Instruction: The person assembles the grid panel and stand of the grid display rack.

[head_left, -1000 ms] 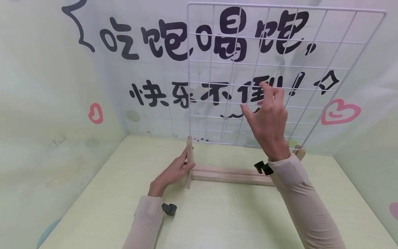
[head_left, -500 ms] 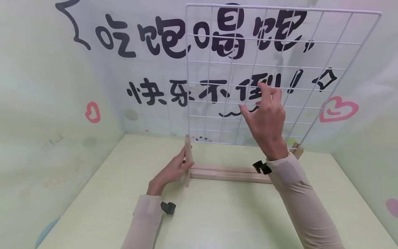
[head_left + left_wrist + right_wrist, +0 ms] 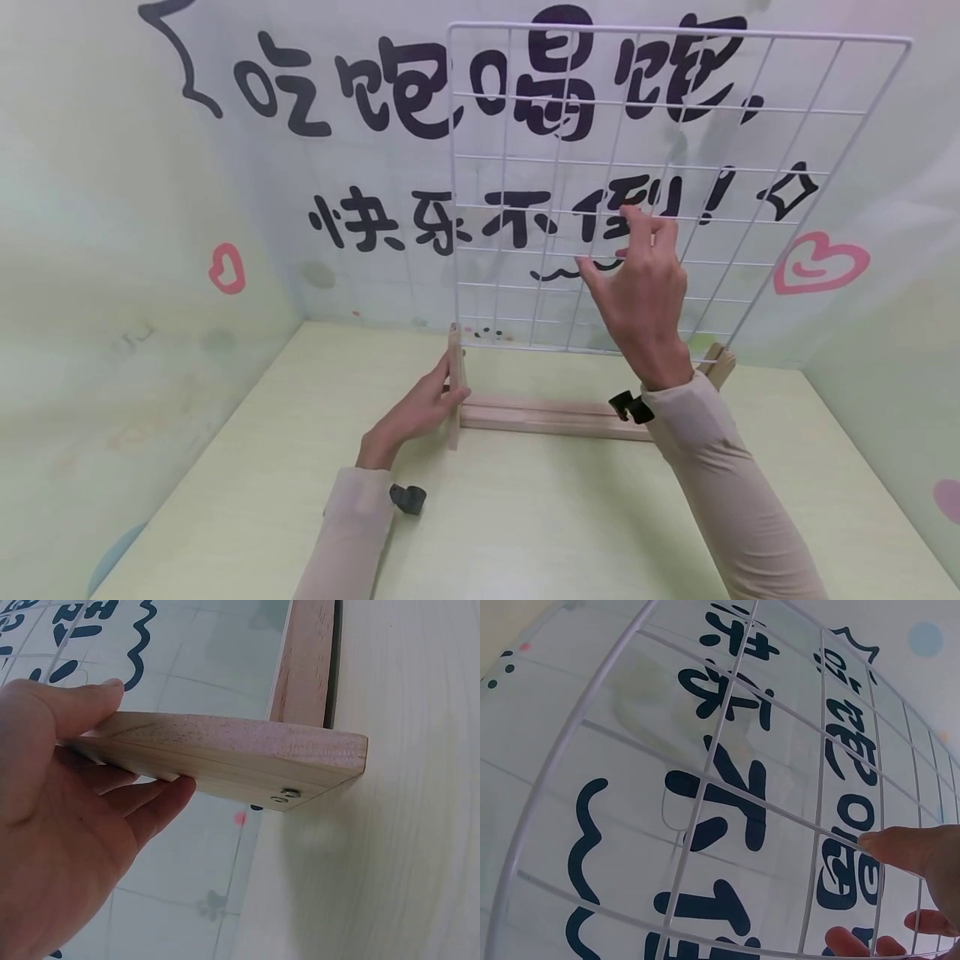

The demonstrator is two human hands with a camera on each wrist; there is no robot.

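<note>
In the head view my left hand (image 3: 416, 410) grips the upright end board (image 3: 453, 392) of a wooden stand. The left wrist view shows the thumb on one side of that board (image 3: 240, 742) and the fingers beneath, near two metal screw heads (image 3: 291, 793). A white wire grid panel (image 3: 555, 210) rises above the stand, its lower edge between the two end boards. My right hand (image 3: 645, 292) holds the panel's wires, thumb (image 3: 900, 847) against one wire and fingers among the others. The right forearm hides part of the panel's lower right corner.
A wooden crossbar (image 3: 555, 422) lies low between the end boards; the right end board (image 3: 720, 364) shows behind the right cuff. The pale tabletop (image 3: 510, 533) is bordered by white printed sheeting (image 3: 360, 292) at the back and both sides.
The wire panel's top edge has come down slightly against the lettering behind, and the right hand has lowered a little with it. The left hand keeps its grip on the end board.
</note>
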